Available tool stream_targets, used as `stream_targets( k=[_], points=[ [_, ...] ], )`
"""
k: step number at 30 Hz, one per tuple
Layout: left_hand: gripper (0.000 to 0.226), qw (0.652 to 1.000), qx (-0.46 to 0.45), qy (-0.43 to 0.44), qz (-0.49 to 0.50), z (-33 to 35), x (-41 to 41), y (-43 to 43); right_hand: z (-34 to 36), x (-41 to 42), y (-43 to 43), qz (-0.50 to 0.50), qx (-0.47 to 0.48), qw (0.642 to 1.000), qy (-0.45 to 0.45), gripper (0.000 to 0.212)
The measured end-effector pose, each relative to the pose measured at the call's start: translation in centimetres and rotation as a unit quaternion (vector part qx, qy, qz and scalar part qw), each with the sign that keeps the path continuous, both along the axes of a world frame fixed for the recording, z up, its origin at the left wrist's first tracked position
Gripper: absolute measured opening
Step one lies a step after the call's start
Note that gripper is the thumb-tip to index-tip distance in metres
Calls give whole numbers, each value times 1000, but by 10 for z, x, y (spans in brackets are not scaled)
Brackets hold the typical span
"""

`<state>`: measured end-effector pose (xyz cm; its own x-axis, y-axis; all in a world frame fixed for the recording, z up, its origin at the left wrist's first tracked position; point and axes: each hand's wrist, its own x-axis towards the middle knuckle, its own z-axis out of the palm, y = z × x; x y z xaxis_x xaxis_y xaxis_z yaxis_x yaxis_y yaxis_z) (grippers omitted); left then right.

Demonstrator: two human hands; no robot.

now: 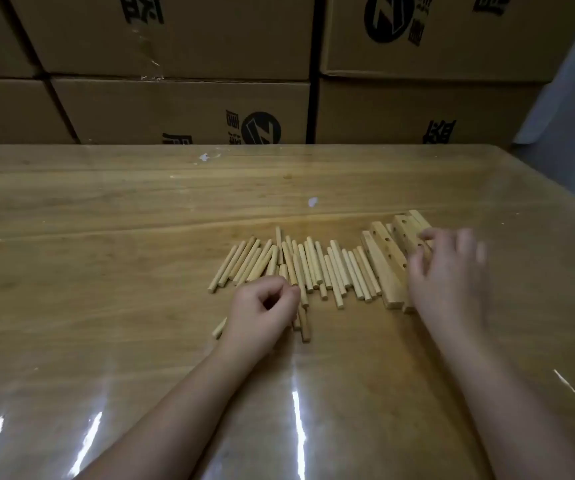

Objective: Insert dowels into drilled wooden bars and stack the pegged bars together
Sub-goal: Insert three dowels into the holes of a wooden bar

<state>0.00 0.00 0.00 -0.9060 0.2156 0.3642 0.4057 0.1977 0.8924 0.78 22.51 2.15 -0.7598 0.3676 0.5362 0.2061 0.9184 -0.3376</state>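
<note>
the dowel row (299, 265) lies loose on the table (106, 237), under a clear glossy cover, and serves as the landmark here. the left hand (261, 306) sits at the near edge of the dowel row, fingers curled in; a few dowels jut out from under the palm, so it appears closed on them, though the grip itself is hidden. the right hand (448, 271) is blurred, fingers spread and apart, over the drilled bars (383, 258) just right of the dowel row; whether it touches a bar cannot be told.

step in hand, as judged: picking up a dowel and a bar for the first insertion. no bar appears pegged yet.

procedure notes:
- the person should separate one dowel from the bunch before lifting.
- the bar should be held hole-side up and steady.
- the dowel should go in square to the bar face, since a tilted entry is likely to jam.

count:
- dowels: roughly thirty in the row; overlap prevents an exact figure.
- bars: at least three, possibly four; the right hand covers part of the group.
- cardboard boxes (175, 109): stacked beyond the dowel row, behind the table's far edge.
</note>
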Motion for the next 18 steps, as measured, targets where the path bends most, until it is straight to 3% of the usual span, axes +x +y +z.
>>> stream_targets(
  k=[3,8,11,14,16,18],
  points=[
    [53,1000,-4,8,12,0,0,-1,-1,0,14,-76,-29,995,-57,32],
    [42,999,20,-17,20,-2,-1,-1,-4,-2,17,-74,-28,991,-106,45],
    [37,998,31,-44,22,-3,-4,-2,-3,-2,17,-78,3,992,-96,40],
    [38,995,53,-83,15,-7,-10,-4,1,-1,10,-44,5,999,-32,36],
    [38,992,74,-101,16,-7,-13,-4,4,2,-6,43,-121,991,30,30],
    [35,991,87,-104,16,-8,-15,-5,3,8,-35,146,-324,933,46,16]
  ],
)
